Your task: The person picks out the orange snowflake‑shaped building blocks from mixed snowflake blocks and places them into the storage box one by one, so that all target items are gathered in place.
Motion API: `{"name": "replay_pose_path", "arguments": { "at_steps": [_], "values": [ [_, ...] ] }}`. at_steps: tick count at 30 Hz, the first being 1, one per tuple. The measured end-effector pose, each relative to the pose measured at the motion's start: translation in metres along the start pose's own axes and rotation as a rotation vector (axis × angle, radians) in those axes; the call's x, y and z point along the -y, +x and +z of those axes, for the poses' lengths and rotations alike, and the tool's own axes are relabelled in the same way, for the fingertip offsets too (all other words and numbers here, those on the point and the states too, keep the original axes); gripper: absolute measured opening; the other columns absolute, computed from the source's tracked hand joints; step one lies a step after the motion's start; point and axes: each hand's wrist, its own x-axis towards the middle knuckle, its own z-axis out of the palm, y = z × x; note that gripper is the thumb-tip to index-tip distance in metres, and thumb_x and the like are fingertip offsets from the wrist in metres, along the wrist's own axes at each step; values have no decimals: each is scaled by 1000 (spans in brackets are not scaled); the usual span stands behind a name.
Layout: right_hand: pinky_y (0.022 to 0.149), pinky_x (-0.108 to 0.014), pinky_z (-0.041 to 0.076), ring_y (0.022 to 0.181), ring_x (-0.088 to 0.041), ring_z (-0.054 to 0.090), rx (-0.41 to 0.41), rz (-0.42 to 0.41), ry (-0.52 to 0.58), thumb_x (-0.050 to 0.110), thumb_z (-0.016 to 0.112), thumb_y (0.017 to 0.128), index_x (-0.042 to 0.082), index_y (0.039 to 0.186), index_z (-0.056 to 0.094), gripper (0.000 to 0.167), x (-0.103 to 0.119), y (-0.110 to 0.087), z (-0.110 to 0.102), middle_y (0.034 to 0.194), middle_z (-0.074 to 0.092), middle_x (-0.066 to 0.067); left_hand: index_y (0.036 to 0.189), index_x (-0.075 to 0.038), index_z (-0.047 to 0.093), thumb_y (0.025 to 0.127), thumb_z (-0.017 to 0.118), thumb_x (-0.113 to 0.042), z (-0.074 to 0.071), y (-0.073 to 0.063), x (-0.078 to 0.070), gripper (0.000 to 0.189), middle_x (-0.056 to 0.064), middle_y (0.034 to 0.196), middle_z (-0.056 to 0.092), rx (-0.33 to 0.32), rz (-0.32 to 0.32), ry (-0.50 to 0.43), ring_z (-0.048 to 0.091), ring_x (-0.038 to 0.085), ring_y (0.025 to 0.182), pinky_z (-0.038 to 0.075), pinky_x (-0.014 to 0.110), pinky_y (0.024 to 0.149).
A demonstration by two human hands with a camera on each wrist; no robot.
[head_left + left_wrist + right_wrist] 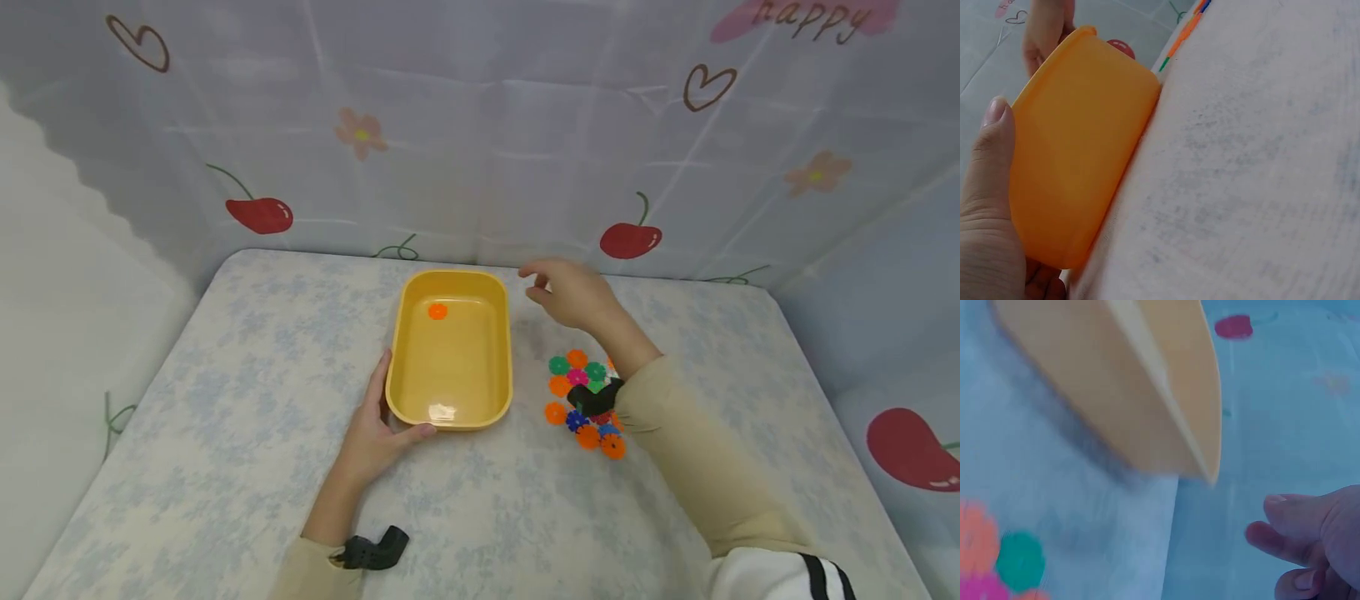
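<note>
Yellow tub [450,375]: steady it with your left grip [375,442], which clasps its near left corner, fingers along the left side and thumb at the near end. Your right grip [573,293] is released: thumb and fingers are loosely bent, and no item is visible between them. It is raised just beside the tub's far right corner, not touching the wall.

Step in hand, as judged from the layout: transfer of discs into the tub, at an early stage. One orange disc [438,312] lies on the tub floor near the far end, left of centre. Next move, as judged: brace the tub with the left grip, bring the right grip toward you and down to the loose discs [577,377], and pinch one by its edge. Thin discs are likely to slide; work a fingertip under the edge.

The tub stands upright on the counter [225,417]. It is rectangular, with rounded corners and a glossy interior that shows a bright reflection at the near end. The loose discs lie clustered to its right, partly hidden by your black wrist mount [592,398]. They are round, flat and notched; orange, green, pink and blue are visible. You cannot count them all.
</note>
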Motion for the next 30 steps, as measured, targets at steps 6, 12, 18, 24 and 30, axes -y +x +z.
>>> {"name": "replay_pose_path", "arguments": {
  "at_steps": [6,12,18,24,30],
  "values": [
    [80,-45,54,91,-27,62,54,101,-14,22,60,100,15,136,59,37,-65,-37,1,118,67,-12,161,-28,2,79,85,-17,-2,-1,2,118,-8,167,8,4,3,-30,19,20,153,25,3,108],
    [89,-52,53,100,-32,60,123,183,36,20,60,99,10,137,58,40,-114,-67,30,120,64,-18,161,-25,1,79,85,-16,-1,0,3,118,-8,167,8,7,12,-32,19,20,153,25,3,109],
    [101,-57,46,111,-36,56,56,179,55,18,64,97,6,128,65,33,-137,-82,52,119,61,-19,161,-23,1,79,85,-15,0,1,3,118,-6,167,8,6,23,-27,19,22,153,24,4,110],
    [103,-58,43,113,-36,55,-7,154,110,15,66,96,4,125,66,31,-145,-90,61,119,61,-18,161,-25,2,79,85,-15,0,1,4,117,-5,167,10,10,24,-28,20,21,153,25,4,110],
    [97,-55,47,107,-33,53,-19,156,179,13,68,95,5,123,61,30,-153,-91,66,117,59,-17,161,-27,2,80,84,-14,0,1,4,117,-4,167,10,14,16,-56,20,21,153,26,6,110]
  ]
}}
